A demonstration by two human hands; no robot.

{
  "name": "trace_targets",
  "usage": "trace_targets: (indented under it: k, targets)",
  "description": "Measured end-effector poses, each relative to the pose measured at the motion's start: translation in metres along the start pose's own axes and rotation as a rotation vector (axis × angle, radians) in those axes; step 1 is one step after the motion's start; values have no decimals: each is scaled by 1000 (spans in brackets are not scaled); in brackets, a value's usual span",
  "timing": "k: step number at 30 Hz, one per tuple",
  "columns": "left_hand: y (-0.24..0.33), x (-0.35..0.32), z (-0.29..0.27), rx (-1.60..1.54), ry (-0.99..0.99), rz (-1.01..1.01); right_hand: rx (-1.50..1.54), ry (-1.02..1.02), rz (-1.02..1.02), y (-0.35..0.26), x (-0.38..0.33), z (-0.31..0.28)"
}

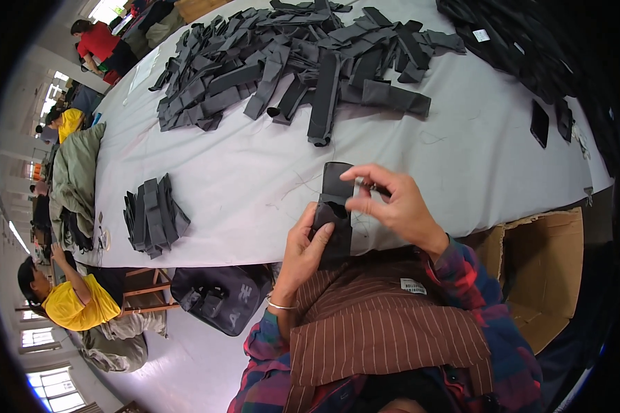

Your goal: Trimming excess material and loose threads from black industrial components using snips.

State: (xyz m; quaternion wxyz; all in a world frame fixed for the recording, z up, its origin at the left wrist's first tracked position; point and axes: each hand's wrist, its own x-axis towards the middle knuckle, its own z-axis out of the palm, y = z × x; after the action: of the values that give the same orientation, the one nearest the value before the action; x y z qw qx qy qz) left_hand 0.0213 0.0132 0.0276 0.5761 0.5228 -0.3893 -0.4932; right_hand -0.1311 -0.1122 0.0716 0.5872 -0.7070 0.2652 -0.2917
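A dark grey sewn fabric piece with a flap at its far end lies at the table's front edge, close to my body. My left hand is closed on its near part, the thumb pressing on top beside a dark opening in the cloth. Over the flap, my right hand pinches a small dark tool with a pale tip. The fingers cover much of this tool, so I cannot make out its exact kind. Some loose threads lie on the cloth nearby.
A big pile of similar dark strips covers the far table; a smaller stack sits left. Far right are black fabric and a phone. An open cardboard box stands right, a black bag below the edge. A person in yellow works left.
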Motion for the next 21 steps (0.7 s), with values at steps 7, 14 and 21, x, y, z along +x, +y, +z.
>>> trace_targets:
  k: [7,14,21]
  targets:
    - [-20,2,0,-180,76,-47,-364,25,-455,20,-21,24]
    - [-3,-2,2,-816,-88,-131,-377,-23,-379,32,-30,24]
    - [-9,0,4,-394,162,-104,-396,-119,-338,13,-23,8]
